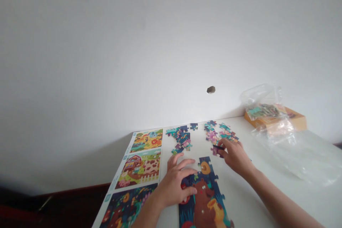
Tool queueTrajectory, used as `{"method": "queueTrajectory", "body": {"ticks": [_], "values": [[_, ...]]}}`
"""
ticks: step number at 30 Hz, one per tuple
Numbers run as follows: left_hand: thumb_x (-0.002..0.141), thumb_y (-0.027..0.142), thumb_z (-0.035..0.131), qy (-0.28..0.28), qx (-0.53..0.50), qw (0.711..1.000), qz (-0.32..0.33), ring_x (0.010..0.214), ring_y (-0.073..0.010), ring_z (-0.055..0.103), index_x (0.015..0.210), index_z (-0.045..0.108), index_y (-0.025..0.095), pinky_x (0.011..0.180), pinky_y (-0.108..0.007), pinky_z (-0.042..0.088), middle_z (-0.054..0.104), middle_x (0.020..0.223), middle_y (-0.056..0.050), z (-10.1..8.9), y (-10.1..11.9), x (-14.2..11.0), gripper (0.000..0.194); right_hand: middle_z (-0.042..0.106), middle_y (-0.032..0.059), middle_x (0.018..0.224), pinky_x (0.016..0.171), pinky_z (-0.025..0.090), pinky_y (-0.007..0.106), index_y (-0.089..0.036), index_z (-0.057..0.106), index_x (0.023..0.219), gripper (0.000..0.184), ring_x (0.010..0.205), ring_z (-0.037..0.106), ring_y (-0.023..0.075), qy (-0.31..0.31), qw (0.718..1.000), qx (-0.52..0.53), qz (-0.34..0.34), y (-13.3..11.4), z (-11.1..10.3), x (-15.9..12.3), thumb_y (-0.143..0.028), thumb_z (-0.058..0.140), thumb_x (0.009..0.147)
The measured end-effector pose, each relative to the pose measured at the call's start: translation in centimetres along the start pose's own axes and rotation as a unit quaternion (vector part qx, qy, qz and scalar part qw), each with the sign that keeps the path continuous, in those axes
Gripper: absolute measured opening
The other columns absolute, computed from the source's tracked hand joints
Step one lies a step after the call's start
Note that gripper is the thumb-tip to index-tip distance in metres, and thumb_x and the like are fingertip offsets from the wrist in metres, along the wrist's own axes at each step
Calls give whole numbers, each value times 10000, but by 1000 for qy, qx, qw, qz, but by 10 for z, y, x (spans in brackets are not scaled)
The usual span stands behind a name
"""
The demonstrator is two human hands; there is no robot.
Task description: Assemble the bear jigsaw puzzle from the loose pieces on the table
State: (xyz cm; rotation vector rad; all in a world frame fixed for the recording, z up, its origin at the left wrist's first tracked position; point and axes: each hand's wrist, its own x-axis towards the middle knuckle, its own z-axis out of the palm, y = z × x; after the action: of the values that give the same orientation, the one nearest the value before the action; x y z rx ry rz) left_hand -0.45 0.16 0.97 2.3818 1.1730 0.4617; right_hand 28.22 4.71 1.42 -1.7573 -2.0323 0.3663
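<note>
My left hand (177, 180) lies with fingers spread over the upper left part of a partly joined jigsaw puzzle (204, 199). That puzzle shows a brown bear with a yellow jar on dark blue. My right hand (236, 156) pinches a dark puzzle piece (219, 147) between thumb and fingers, just above the table. A purple piece lies close beside it, partly under the fingers. Beyond the right hand is a loose group of puzzle pieces (212, 136) in pink, teal and blue. Another pile of pieces (182, 137) sits beyond the left hand.
Along the left edge of the white table (240, 199) lies a picture sheet (141, 167) with several colourful scenes. An orange box (300, 121) stands at the back right against the wall, with clear plastic bags (283, 131) on and before it. The wall (160, 42) has a small hole.
</note>
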Motion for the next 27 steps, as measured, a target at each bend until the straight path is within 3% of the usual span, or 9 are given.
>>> {"method": "queueTrajectory", "body": {"ticks": [4, 7, 10, 15, 27], "values": [[736, 363, 813, 50, -16, 998, -17, 1403, -351, 302, 1390, 511, 348, 1142, -549, 295, 572, 1385, -47, 5, -1, 0, 721, 715, 42, 883, 746, 458, 316, -230, 602, 953, 139, 816, 650, 212, 17, 977, 214, -12, -21, 8, -9, -306, 515, 875], [787, 310, 775, 102, -28, 994, -30, 1388, -316, 335, 1499, 332, 334, 1145, -513, 316, 627, 1311, -50, 9, -4, 1, 838, 700, 32, 824, 712, 486, 300, -203, 590, 951, 190, 773, 662, 198, -52, 921, 386, -4, -37, 16, -18, -372, 574, 863], [810, 314, 761, 145, -24, 989, -17, 1343, -302, 405, 1476, 376, 310, 1120, -475, 369, 680, 1188, -54, 12, -7, 1, 769, 672, 0, 721, 653, 473, 277, -191, 575, 939, 226, 699, 653, 178, -110, 872, 477, 8, -47, 22, -26, -395, 617, 849], [869, 319, 705, 200, -18, 980, 20, 1250, -280, 504, 1395, 492, 289, 1053, -448, 451, 697, 1072, -49, 12, -7, 3, 569, 644, -21, 648, 614, 433, 259, -182, 566, 929, 257, 639, 611, 152, -147, 852, 502, 18, -56, 20, -30, -415, 631, 846], [936, 319, 630, 229, 7, 972, 62, 1188, -276, 542, 1356, 545, 272, 1003, -479, 490, 709, 1025, -64, 14, -11, 4, 432, 553, -42, 634, 593, 331, 245, -154, 576, 994, 303, 621, 480, 112, -156, 851, 501, -7, -57, 19, -31, -419, 638, 862]]}}
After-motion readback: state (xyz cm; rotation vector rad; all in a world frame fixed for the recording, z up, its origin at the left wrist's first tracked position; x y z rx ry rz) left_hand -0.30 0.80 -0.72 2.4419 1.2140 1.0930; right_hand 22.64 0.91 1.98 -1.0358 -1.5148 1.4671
